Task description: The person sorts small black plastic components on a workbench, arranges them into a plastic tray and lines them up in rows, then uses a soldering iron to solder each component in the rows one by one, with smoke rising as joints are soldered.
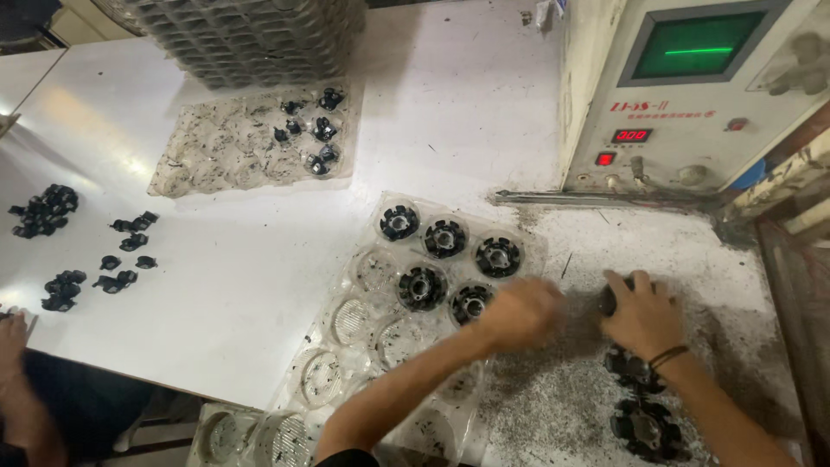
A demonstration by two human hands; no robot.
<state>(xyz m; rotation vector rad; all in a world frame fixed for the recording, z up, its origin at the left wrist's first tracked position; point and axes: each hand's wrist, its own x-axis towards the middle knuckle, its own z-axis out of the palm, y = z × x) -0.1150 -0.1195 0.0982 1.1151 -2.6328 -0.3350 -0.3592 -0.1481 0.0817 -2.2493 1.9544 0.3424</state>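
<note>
Head view: the right hand (641, 313) lies curled, fingers together, on the gritty, dust-strewn white tabletop (553, 398), closed round a small dark round part (608, 300) that peeks out at its left edge. The left hand (521, 313), just beside it to the left, is motion-blurred, so I cannot tell whether it is open or closed; it hovers at the right rim of the clear plastic blister tray (346, 322), near the black finned round rotor (471, 303) in its closest pocket.
</note>
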